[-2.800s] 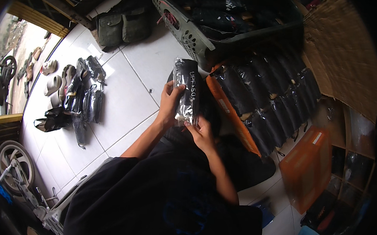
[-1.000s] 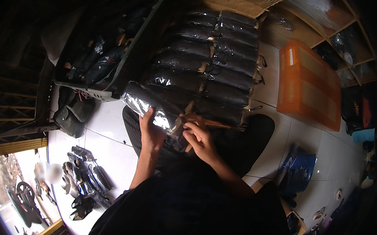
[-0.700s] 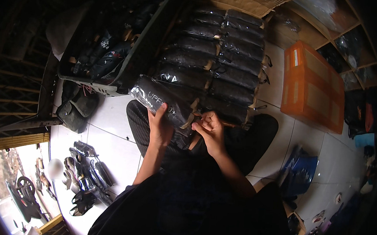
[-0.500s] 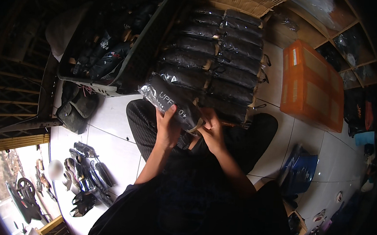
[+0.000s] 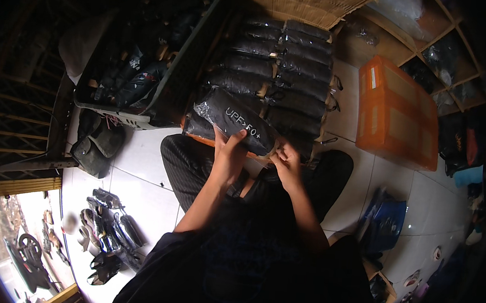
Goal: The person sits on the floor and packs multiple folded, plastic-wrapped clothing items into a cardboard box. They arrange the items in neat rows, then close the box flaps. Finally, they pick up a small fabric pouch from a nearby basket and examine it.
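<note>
A compact folded umbrella (image 5: pixel 231 117), dark with pale printing and wrapped in clear plastic, lies tilted across both my hands above my lap. My left hand (image 5: pixel 229 153) grips it from below, thumb on its printed side. At its lower right end, my right hand (image 5: pixel 287 161) pinches the pale tip beside the wrapper's edge; the fingertips are partly hidden. Just beyond are two columns of similar wrapped umbrellas (image 5: pixel 303 63), laid side by side in a cardboard box (image 5: pixel 304 4), several with wrist loops at the right.
A dark plastic crate (image 5: pixel 171 84) full of umbrellas stands to the left. On the right are an orange taped box (image 5: pixel 398 111), a compartment shelf (image 5: pixel 459 76) and a blue container (image 5: pixel 390 221). Shoes (image 5: pixel 94 149) and wrapped items (image 5: pixel 116 227) lie on the tiled floor at left.
Both hands have moved slightly up and to the right with the umbrella, closer to the rows. Its printed side now faces up more fully.
</note>
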The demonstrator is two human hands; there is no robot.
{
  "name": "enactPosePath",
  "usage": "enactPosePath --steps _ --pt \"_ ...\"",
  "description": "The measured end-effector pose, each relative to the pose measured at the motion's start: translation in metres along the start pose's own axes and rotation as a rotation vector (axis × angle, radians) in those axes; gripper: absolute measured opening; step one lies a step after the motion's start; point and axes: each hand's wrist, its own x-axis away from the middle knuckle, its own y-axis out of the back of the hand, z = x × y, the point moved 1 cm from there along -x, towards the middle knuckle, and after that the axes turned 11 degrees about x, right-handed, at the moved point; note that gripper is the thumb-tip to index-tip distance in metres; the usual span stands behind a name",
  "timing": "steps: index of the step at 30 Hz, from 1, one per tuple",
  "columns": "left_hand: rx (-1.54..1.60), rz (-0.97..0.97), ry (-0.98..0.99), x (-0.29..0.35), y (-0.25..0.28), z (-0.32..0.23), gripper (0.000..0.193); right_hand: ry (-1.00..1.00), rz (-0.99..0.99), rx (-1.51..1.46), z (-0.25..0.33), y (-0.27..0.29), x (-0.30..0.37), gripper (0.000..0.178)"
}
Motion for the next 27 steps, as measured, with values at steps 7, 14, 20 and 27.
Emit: enactPosePath --steps 7,14,20,27 --pt "0.003 0.022 -0.012 -0.024 -0.005 0.002 0.057 -0.066 0.077 -0.454 0.040 0.005 -0.007 0.043" --pt "-0.103 0.078 -0.019 -0.088 0.006 -0.027 0.054 0.023 -0.114 -0.087 0.054 0.015 -0.079 0.024" --pt "-0.593 0.002 -0.180 -0.195 -0.025 -0.060 0.058 0.146 -0.182 0.202 0.084 0.035 -0.205 0.018" --pt "-1.189 0.055 -0.299 -0.345 0.006 -0.040 0.067 0.150 -0.419 0.895 0.052 0.068 -0.351 0.039"
